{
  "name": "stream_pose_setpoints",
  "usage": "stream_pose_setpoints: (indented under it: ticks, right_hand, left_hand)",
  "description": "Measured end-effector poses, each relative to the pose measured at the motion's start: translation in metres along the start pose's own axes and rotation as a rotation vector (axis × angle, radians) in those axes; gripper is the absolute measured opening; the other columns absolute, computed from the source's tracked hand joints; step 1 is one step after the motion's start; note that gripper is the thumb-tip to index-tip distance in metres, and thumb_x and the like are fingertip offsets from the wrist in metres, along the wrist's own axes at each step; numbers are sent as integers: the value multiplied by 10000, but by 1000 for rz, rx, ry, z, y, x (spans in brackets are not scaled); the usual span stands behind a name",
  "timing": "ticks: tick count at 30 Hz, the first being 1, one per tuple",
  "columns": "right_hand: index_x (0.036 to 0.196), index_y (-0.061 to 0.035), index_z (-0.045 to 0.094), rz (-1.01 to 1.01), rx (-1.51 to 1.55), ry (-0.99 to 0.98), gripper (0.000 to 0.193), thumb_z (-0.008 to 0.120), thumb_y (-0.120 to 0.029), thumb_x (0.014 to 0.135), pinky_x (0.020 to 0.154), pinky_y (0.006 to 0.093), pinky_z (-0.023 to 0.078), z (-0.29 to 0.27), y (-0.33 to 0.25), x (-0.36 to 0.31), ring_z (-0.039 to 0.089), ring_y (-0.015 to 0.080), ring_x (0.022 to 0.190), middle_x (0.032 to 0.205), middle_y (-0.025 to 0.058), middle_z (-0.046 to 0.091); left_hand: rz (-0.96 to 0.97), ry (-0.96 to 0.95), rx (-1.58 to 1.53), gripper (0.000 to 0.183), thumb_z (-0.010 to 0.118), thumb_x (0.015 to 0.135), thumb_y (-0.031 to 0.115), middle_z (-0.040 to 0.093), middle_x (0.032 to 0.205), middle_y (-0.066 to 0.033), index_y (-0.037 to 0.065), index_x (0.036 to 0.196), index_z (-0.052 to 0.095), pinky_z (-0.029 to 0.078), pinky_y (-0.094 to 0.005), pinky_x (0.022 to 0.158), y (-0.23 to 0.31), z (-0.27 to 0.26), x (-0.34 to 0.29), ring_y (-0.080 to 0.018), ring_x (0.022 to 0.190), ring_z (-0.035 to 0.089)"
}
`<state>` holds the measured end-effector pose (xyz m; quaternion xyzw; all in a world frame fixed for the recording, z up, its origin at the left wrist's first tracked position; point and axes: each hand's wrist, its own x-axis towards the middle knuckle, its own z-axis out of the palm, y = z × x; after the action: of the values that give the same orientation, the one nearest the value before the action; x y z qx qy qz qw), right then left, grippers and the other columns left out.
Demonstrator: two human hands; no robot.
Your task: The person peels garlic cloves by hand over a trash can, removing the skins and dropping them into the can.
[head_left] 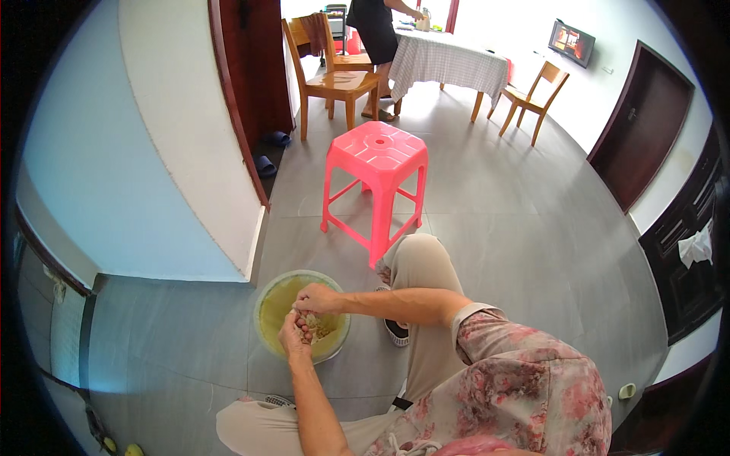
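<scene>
A round bucket (271, 292) with a pale rim and yellow-green inside stands on the floor by my legs. Both hands are over its opening, with fingertips close together. My left hand (295, 334) has its fingers curled closed, and what they grip is too small to name. Just above it in the picture, my right hand (319, 299) is pinched closed at the left hand's fingertips; anything between its fingers is hidden. Small pale-brown bits (322, 328) show in the bucket beside my left hand, their kind unclear.
A pink plastic stool (378, 144) stands just beyond the bucket. Farther off are wooden chairs (346, 82), a table with a checked cloth (449, 61) and a standing person (374, 34). A wall corner (247, 251) lies to the left, slippers (266, 166) by the doorway.
</scene>
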<state>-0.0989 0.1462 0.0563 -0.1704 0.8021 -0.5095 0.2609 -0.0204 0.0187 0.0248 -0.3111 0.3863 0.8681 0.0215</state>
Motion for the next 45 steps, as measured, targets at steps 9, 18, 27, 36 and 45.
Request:
stream_pose_setpoints:
  ticks: [9, 18, 27, 36, 45]
  right_hand:
    - [799, -23, 681, -40, -115, 39, 290, 627, -306, 823, 574, 308, 471, 0, -6, -7, 595, 142, 630, 712, 61, 654]
    - [762, -36, 622, 280, 408, -113, 207, 644, -220, 855, 464, 235, 372, 7, 20, 17, 465, 85, 548, 650, -1, 539]
    - [753, -46, 615, 121, 315, -32, 218, 645, -234, 859, 475, 230, 382, 15, 14, 6, 475, 80, 577, 676, 1, 545]
    - [738, -52, 611, 236, 388, -151, 273, 608, -280, 889, 408, 215, 316, 13, 16, 18, 417, 73, 488, 664, 9, 537]
    - [847, -77, 576, 485, 759, -318, 151, 559, -209, 917, 358, 163, 244, 15, 33, 22, 441, 39, 547, 721, -11, 525]
  left_hand:
    - [92, -35, 71, 128, 636, 846, 167, 519, 647, 12, 59, 786, 604, 312, -199, 387, -11, -7, 8, -66, 483, 430]
    - [224, -12, 139, 162, 614, 821, 139, 487, 597, 19, 75, 701, 525, 298, -192, 381, -10, -3, 5, -49, 448, 408]
    - [274, 38, 230, 163, 607, 809, 138, 480, 587, 22, 83, 689, 511, 292, -192, 370, -15, -11, 11, -48, 428, 393]
    - [229, 23, 164, 135, 616, 791, 165, 465, 590, 39, 101, 697, 544, 290, -198, 364, -8, -10, 16, -52, 449, 392]
    - [156, 35, 83, 149, 576, 783, 159, 447, 554, 21, 90, 657, 538, 271, -218, 352, -10, -10, 9, -68, 414, 367]
